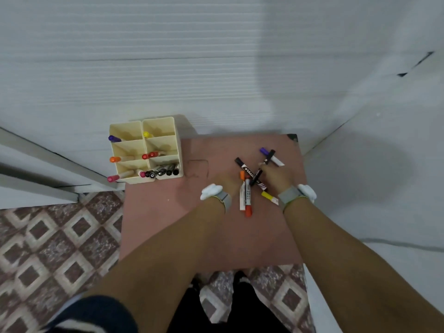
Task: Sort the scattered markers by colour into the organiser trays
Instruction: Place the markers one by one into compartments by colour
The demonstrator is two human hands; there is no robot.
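Observation:
A cream organiser (165, 121) with six compartments stands at the table's far left, holding purple, yellow, orange, red, pink and black markers in separate cells. On the pink table (187, 231) lies a small pile of markers. My right hand (274, 175) pinches a black marker (268, 157) that slants up over the pile. Another black marker (245, 167), a purple marker (264, 151), a yellow marker (268, 196), an orange marker (242, 175) and a red marker (248, 203) lie around it. My left hand (228, 182) rests beside the orange and red markers, fingers mostly blurred.
White walls (216, 68) close in behind and to the right of the table. A patterned tile floor (52, 241) lies to the left and below. Both wrists wear grey bands with white devices.

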